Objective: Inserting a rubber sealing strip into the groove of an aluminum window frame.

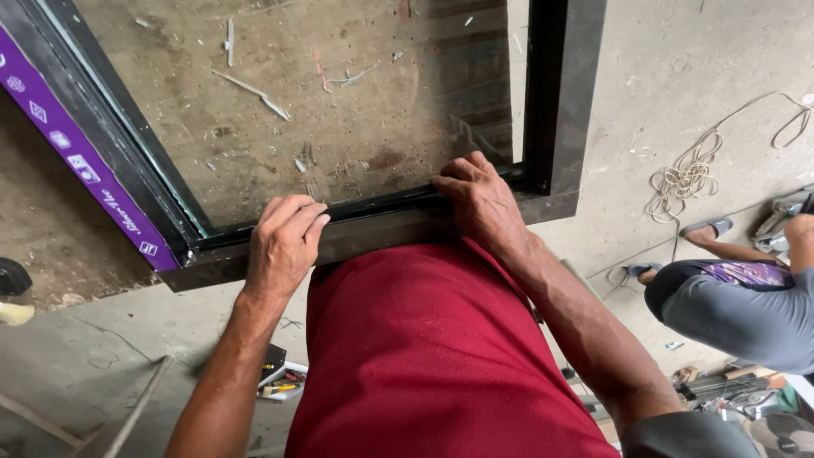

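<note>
Black window frame [373, 222] with glass pane [339, 102], held flat at waist height against red shirt [424, 356], above concrete floor [85, 365]. Left hand [284, 246] curled over near rail, fingers bent, pressing down. Right hand [479, 199] laid flat on same rail near corner, fingertips on black seal strip [381, 206]. Purple protective tape [76, 157] along left member. Coiled rope [691, 174] and another person's leg [738, 297] to the right.

Both hands, left hand [284, 246] and right hand [479, 199], on black window frame [381, 229].
</note>
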